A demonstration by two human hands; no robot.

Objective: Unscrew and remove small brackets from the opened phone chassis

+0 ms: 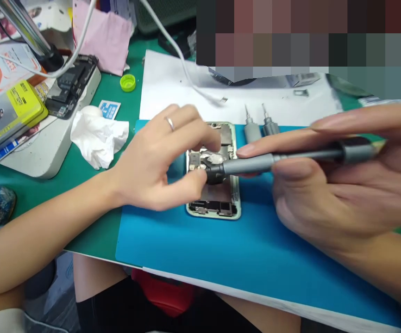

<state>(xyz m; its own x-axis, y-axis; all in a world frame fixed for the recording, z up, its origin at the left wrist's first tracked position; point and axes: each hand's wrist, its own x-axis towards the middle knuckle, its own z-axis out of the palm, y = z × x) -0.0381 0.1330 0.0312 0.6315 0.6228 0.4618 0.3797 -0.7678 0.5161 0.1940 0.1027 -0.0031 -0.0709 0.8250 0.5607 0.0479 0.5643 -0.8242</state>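
An opened phone (pixel 217 203) with a pale green frame lies face down on a blue mat (pixel 193 245), its insides exposed. My left hand (pixel 159 162), a ring on one finger, rests over the phone's upper left, thumb and fingers pinched at a part inside it by the screwdriver's tip. My right hand (pixel 325 185) grips a grey screwdriver (pixel 277 159) lying almost level, its dark tip pointing left into the middle of the phone. Whether the left fingers hold a small part is hidden by the fingers.
Two more grey screwdrivers (pixel 258 127) lie behind the phone beside white paper (pixel 172 88). At the left sit crumpled tissue (pixel 98 136), a green bottle cap (pixel 128 82), another opened phone (pixel 70 88) on a white box, a yellow case (pixel 23 99) and a white cable (pixel 186 69).
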